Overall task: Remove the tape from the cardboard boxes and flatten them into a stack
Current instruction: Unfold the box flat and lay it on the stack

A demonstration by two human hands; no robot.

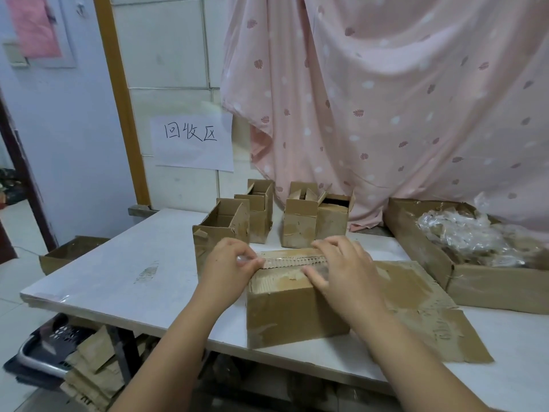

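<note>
Sealed cardboard box [294,310] sits at the 6 o'clock edge of the white table [118,263]. A flattened cardboard sheet [430,310] lies right against it, out toward 4 o'clock. The left hand [230,263] is pinching the loose end of the clear tape strip [285,259] at the 9 o'clock end of the box top, finger and thumb tight on it. The right hand [344,269] rests on the top at 3 o'clock, pressing down and gripping nothing. Four open small boxes [300,221] stand around 12 o'clock, the nearest just beside the sealed one. At 2 o'clock there's a big open carton [475,281] holding a wad of clear tape [463,233]. Pink curtain [386,99] hangs behind.
</note>
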